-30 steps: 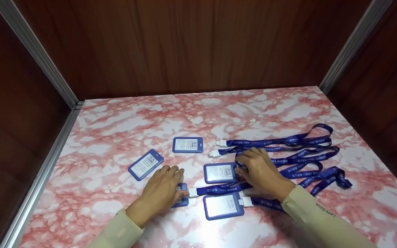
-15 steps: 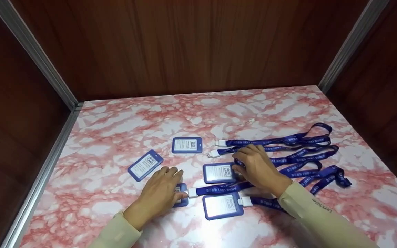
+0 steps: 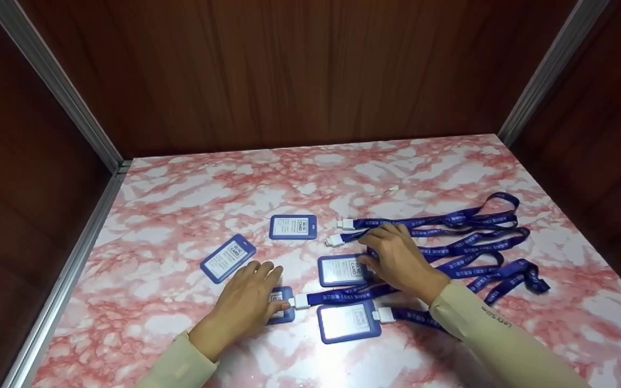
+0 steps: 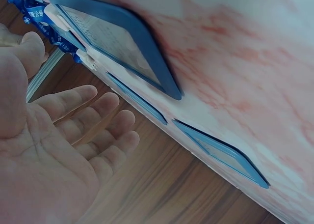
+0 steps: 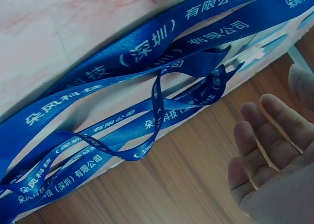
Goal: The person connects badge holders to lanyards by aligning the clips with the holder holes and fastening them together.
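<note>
In the head view, my left hand (image 3: pixel 243 304) is over a blue-framed badge holder (image 3: pixel 288 294) and hides most of it. A white clip (image 3: pixel 301 301) joins that holder to a blue lanyard (image 3: pixel 337 297). The left wrist view shows the left hand's fingers loosely spread, apart from the nearest badge holder (image 4: pixel 140 32). My right hand (image 3: pixel 397 264) hovers at the right end of the middle badge holder (image 3: pixel 338 270), covering where its lanyard begins. Seen from the right wrist, the right hand (image 5: pixel 277 170) has relaxed fingers beside the printed lanyards (image 5: pixel 147 47) and holds nothing.
Two badge holders without lanyards, one tilted (image 3: pixel 228 258) and one level (image 3: pixel 292 227), lie farther back. Two loose lanyard clips (image 3: pixel 345 223) sit beyond the right hand. A front badge holder (image 3: pixel 349 323) has its lanyard attached. Lanyard loops (image 3: pixel 499 221) spread rightward across the marbled table (image 3: pixel 208 183).
Both hands have drifted slightly to the left. The badge holders and lanyards lie where they were.
</note>
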`<state>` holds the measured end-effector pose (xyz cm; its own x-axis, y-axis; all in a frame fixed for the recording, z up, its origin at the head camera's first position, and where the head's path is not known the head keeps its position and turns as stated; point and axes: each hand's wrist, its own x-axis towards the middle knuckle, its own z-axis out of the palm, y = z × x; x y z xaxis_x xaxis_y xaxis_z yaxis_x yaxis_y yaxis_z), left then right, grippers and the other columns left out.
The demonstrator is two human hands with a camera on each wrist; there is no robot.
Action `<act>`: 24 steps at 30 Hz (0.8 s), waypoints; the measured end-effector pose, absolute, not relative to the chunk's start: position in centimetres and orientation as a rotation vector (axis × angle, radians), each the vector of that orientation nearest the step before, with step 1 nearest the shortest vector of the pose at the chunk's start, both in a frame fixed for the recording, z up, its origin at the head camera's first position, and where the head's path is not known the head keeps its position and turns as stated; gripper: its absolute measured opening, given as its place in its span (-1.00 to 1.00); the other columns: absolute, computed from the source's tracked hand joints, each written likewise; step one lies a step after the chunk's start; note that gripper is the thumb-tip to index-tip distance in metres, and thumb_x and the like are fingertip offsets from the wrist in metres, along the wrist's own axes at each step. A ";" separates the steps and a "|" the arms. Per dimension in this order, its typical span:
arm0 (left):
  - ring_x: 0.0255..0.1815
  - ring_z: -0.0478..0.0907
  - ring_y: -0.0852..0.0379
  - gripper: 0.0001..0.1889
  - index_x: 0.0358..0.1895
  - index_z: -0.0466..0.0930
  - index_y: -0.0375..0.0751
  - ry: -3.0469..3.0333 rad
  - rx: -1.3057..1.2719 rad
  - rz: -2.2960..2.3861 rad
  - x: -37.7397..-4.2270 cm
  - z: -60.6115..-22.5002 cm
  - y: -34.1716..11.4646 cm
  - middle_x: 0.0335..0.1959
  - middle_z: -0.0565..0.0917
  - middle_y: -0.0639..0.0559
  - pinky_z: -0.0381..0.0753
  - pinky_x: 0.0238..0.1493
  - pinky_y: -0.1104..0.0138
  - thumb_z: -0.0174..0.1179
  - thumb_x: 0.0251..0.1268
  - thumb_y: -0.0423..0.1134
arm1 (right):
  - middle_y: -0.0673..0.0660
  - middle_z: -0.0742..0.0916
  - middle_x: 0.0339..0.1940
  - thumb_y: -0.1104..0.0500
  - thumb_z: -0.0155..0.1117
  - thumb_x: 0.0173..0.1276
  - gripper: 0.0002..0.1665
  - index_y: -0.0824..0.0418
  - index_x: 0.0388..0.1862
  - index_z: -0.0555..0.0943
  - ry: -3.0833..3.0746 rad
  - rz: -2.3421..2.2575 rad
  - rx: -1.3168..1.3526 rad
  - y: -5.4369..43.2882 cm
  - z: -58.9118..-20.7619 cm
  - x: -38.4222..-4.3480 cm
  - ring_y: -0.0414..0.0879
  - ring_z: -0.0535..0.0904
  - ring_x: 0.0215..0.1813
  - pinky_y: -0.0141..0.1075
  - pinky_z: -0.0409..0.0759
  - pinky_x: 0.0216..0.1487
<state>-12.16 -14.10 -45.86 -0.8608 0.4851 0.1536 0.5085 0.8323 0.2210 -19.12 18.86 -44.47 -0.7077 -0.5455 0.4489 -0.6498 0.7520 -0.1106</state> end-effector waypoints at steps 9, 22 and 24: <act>0.33 0.44 -0.28 -0.27 0.37 0.51 -0.32 -2.939 -0.777 -0.400 -12.0 -45.8 -14.3 0.30 0.56 -0.25 0.38 0.38 -0.14 0.33 0.32 0.16 | 0.14 0.80 -0.10 0.11 0.61 0.20 -0.63 0.21 -0.05 0.76 -2.550 0.369 0.903 18.4 -44.4 -19.4 0.10 0.60 -0.06 0.04 0.43 0.03; 0.32 0.44 -0.26 -0.28 0.36 0.50 -0.31 -2.938 -0.794 -0.372 -11.8 -46.0 -14.3 0.30 0.56 -0.23 0.39 0.38 -0.11 0.32 0.32 0.16 | 0.15 0.80 -0.11 0.11 0.59 0.22 -0.66 0.22 -0.08 0.75 -2.562 0.362 0.908 17.7 -44.4 -20.0 0.09 0.59 -0.05 0.04 0.42 0.03; 0.33 0.43 -0.26 -0.28 0.37 0.50 -0.29 -2.947 -0.790 -0.376 -11.7 -46.0 -14.3 0.31 0.55 -0.23 0.38 0.39 -0.11 0.32 0.33 0.16 | 0.15 0.80 -0.12 0.10 0.59 0.22 -0.67 0.22 -0.09 0.75 -2.561 0.368 0.907 17.6 -44.4 -20.1 0.09 0.59 -0.06 0.03 0.43 0.02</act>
<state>-11.75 -14.33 -46.02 -0.8657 0.4841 0.1275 0.5006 0.8381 0.2167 -20.05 17.59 -44.38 -0.7107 -0.5417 0.4488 -0.6461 0.7550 -0.1119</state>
